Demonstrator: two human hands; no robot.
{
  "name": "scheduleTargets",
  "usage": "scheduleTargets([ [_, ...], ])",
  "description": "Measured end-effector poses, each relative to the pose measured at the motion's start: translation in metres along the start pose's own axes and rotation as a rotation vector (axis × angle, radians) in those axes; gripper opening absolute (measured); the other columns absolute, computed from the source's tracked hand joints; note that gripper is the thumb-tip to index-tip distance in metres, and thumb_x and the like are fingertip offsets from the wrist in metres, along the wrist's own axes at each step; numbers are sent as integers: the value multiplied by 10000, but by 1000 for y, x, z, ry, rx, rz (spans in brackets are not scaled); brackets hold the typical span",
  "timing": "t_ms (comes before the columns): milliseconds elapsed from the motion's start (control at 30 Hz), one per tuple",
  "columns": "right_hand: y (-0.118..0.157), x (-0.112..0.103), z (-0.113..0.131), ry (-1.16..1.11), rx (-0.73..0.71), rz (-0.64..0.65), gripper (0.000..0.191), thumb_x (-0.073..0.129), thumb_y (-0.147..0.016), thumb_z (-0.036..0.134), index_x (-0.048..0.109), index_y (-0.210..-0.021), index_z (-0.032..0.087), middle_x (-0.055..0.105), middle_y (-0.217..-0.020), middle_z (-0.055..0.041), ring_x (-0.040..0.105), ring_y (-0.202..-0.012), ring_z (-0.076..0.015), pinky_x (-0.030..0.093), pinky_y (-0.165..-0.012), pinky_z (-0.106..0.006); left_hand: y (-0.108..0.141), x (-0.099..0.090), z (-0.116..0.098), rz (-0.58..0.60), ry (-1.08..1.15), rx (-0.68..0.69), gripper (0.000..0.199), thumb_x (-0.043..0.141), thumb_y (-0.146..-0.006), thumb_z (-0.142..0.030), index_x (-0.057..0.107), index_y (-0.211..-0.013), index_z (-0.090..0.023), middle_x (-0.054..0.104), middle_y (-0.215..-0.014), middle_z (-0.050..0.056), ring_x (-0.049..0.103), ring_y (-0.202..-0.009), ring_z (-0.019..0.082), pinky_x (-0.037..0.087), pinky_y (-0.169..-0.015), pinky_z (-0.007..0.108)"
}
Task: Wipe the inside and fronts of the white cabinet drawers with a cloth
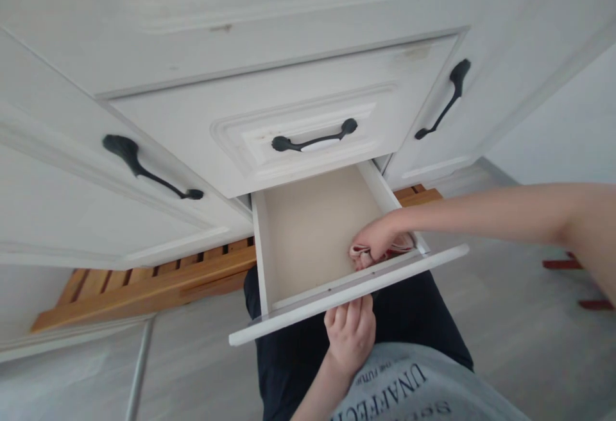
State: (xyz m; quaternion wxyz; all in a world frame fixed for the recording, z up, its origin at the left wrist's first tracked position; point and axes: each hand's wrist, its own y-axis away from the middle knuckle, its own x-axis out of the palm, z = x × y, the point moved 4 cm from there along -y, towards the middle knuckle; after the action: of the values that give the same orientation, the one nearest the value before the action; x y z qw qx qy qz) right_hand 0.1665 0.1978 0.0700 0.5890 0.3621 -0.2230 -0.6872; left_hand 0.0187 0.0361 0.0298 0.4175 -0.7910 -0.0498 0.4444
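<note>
A white drawer (289,318) is pulled out from under another drawer front. My right hand (378,240) reaches into its front right corner, fingers closed on a folded red-and-white cloth (403,242) that lies low against the drawer's front wall. Part of the cloth is hidden under the hand. Outside, at the middle of the drawer front, my left hand (351,328) is curled around the drawer handle, which is mostly covered by the fingers. The drawer's pale bottom (312,228) shows to the left of the cloth.
Above is a closed drawer front with a dark handle (315,137). Cabinet doors with a left handle (149,167) and a right handle (445,100) flank it. A slatted wooden platform (192,280) runs beneath. Red legs (563,264) stand on the floor at right.
</note>
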Motion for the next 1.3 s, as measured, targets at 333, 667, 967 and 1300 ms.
scheduleTargets([
  [333, -51, -45, 107, -175, -690, -439, 166, 570, -804, 177, 637, -954, 154, 662, -950, -13, 562, -921, -151, 434, -842, -257, -3, 0, 0, -2, 27, -31, 287, 621, -820, -143, 703, -1086, -216, 752, -987, 7, 634, -912, 164, 421, -911, 355],
  [667, -119, -3, 172, -479, -695, -287, 132, 602, -868, 266, 668, -856, 153, 661, -982, -39, 581, -893, -140, 451, -845, -255, 5, 1, 5, 68, -11, 39, 382, 673, -775, -170, 691, -1150, -239, 737, -1018, 10, 636, -915, 166, 428, -900, 353],
  [967, -96, 17, 186, -808, -876, 163, 125, 619, -850, 108, 731, -896, 140, 643, -1224, -60, 509, -1300, -133, 359, -1078, -178, 3, -1, 7, 67, -38, 59, 391, 675, -778, -165, 690, -1158, -255, 747, -1023, 13, 652, -917, 168, 441, -900, 346],
  [1300, 21, 14, 108, -334, -581, 102, 325, 645, -834, 92, 785, -1087, 241, 571, -1446, -9, 342, -1495, -189, 247, -1220, -327, 14, 5, 10, 1, -38, 153, 377, 715, -711, -144, 727, -1076, -235, 742, -982, 25, 633, -920, 194, 423, -922, 364],
])
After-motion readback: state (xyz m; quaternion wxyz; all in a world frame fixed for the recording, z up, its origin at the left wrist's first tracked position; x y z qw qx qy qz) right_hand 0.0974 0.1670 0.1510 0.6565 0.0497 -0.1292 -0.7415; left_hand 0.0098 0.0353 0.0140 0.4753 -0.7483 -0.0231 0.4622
